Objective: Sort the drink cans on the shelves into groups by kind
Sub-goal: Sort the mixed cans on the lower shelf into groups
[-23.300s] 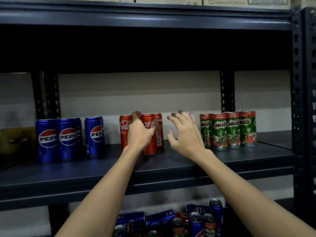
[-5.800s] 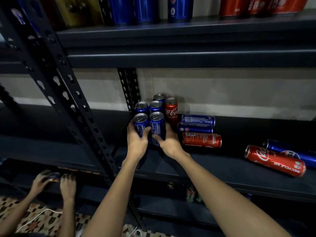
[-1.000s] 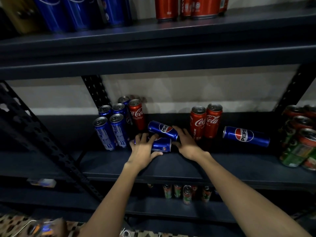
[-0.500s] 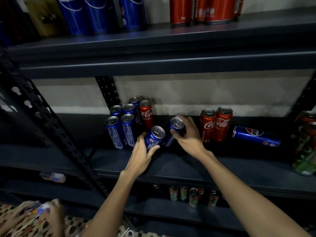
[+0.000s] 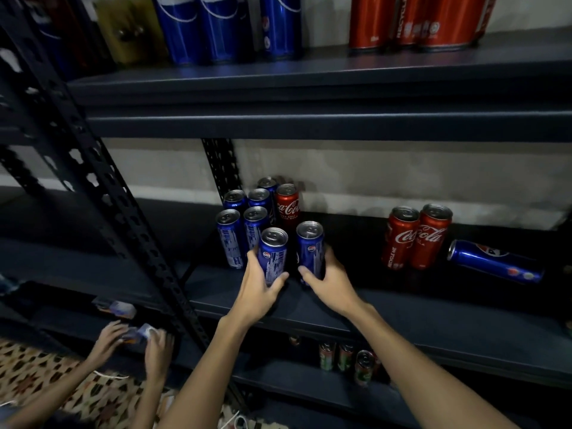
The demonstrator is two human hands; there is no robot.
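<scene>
Left hand [image 5: 260, 287] grips one upright blue Pepsi can [image 5: 273, 253], right hand [image 5: 329, 280] another [image 5: 310, 247], both on the middle shelf [image 5: 402, 317] beside the standing blue group [image 5: 244, 218]. Two Coca-Cola cans [image 5: 416, 238] stand to the right, near a fallen Pepsi can [image 5: 495, 262]

At frame centre, two upright blue Pepsi cans, one [image 5: 273, 255] on the left and one [image 5: 310, 250] on the right, stand side by side on the middle shelf. Behind them clusters a group of upright blue cans [image 5: 244, 218] with one red Coca-Cola can [image 5: 288, 204] (at the back). At right stand two upright Coca-Cola cans [image 5: 416, 238]; beside them a Pepsi can [image 5: 495, 262] lies on its side.
</scene>
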